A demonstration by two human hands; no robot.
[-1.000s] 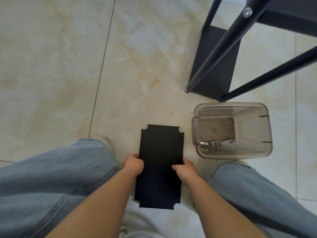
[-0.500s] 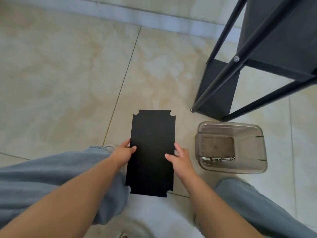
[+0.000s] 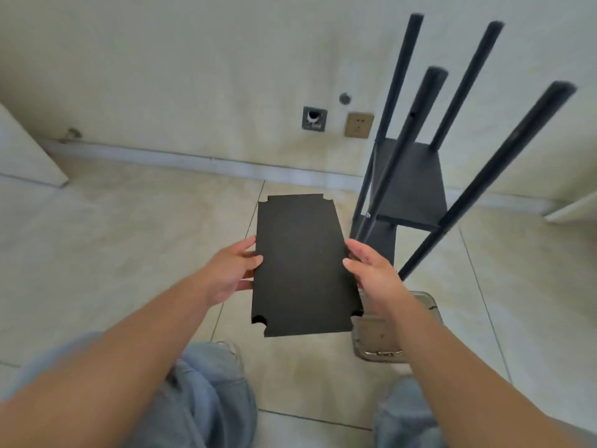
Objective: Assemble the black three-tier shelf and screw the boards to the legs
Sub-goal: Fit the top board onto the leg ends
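A black shelf board [image 3: 300, 266] with notched corners hangs in the air in front of me, lifted off the floor. My left hand [image 3: 231, 273] grips its left long edge, thumb on top. My right hand [image 3: 371, 273] grips the right long edge, fingers curled round it. To the right stands the partly built black shelf frame [image 3: 410, 185]: several black legs pointing up, with two boards fixed low between them. A silver screw head [image 3: 368, 215] shows on the nearest leg at the upper board.
A clear plastic tub [image 3: 429, 305] with screws [image 3: 384, 353] in it sits on the tiled floor under my right forearm. My knees in blue jeans are at the bottom. The wall behind carries a socket [image 3: 358, 125] and an open wall box [image 3: 314, 118].
Both hands have raised the board from the floor up to chest height. The view has tilted up, and the wall and the tops of the frame's legs have come into sight.
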